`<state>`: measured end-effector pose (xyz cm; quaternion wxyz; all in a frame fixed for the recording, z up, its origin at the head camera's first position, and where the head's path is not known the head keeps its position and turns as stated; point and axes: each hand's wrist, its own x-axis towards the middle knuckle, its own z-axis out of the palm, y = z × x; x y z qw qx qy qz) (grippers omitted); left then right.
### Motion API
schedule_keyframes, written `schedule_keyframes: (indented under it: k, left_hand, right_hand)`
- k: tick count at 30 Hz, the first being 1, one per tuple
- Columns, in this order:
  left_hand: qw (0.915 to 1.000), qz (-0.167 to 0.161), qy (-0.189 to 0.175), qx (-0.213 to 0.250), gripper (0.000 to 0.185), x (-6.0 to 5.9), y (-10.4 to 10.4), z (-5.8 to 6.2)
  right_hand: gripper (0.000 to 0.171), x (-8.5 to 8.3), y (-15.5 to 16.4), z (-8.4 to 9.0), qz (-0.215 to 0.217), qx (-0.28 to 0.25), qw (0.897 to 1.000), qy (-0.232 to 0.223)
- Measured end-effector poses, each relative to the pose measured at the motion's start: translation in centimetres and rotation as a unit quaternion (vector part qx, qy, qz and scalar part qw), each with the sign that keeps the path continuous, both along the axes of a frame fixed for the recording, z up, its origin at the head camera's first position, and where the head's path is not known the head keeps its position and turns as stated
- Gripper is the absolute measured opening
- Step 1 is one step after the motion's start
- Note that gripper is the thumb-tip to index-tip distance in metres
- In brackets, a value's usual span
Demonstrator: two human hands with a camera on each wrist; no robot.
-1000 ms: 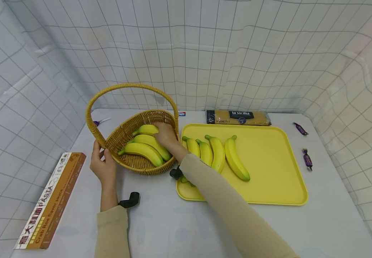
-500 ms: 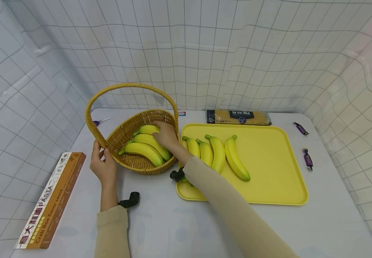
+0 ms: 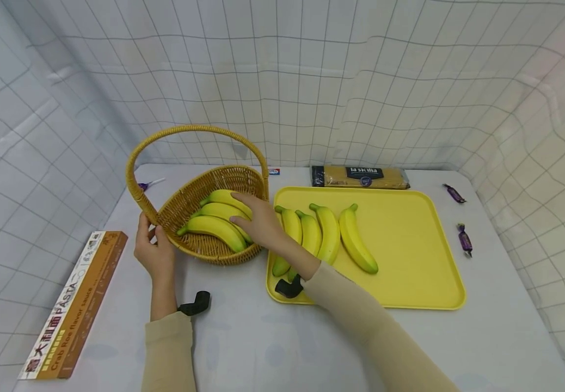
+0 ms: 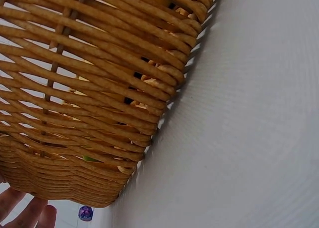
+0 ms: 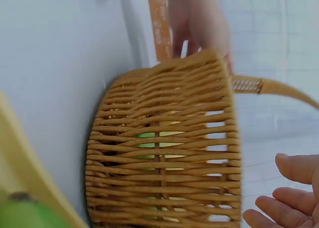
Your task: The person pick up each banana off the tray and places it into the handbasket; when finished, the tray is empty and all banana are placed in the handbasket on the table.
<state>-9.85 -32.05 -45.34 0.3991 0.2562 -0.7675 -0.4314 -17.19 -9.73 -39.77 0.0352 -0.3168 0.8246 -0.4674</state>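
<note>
Head view showing the left hand (image 3: 152,255) gripping the wicker basket (image 3: 199,251) at its near rim, on the table left of the yellow tray (image 3: 410,256). Right hand (image 3: 261,222) hovering with relaxed, spread fingers over three bananas (image 3: 214,226) inside, holding nothing. Right forearm partly covering the tray's leftmost banana (image 3: 288,235). Wrist views offering mostly blurred weave (image 4: 99,113), fingertips (image 5: 286,193) cut off.

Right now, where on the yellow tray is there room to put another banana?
The tray is bare across its right half, from the last banana to the right rim. Its left side is crowded: four bananas lie together, with the right hand over them beside the basket.
</note>
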Motion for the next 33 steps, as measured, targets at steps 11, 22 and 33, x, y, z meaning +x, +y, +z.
schedule_keyframes:
  k: [11,22,33]
  left_hand:
    - [1.0000,-0.004,0.003,-0.004,0.042,0.1,-0.1,0.0]
    - [1.0000,-0.005,0.001,0.002,0.045,0.1,0.0,-0.1]
    - [1.0000,-0.002,-0.002,-0.004,0.044,0.1,0.0,0.0]
  right_hand:
    - [0.054,3.4,6.8,0.9,-0.011,-0.041,0.999,-0.006]
    - [0.054,3.7,16.2,-0.1,-0.113,-0.080,0.990,0.042]
    - [0.067,3.2,22.2,-2.4,-0.207,-0.071,0.976,0.020]
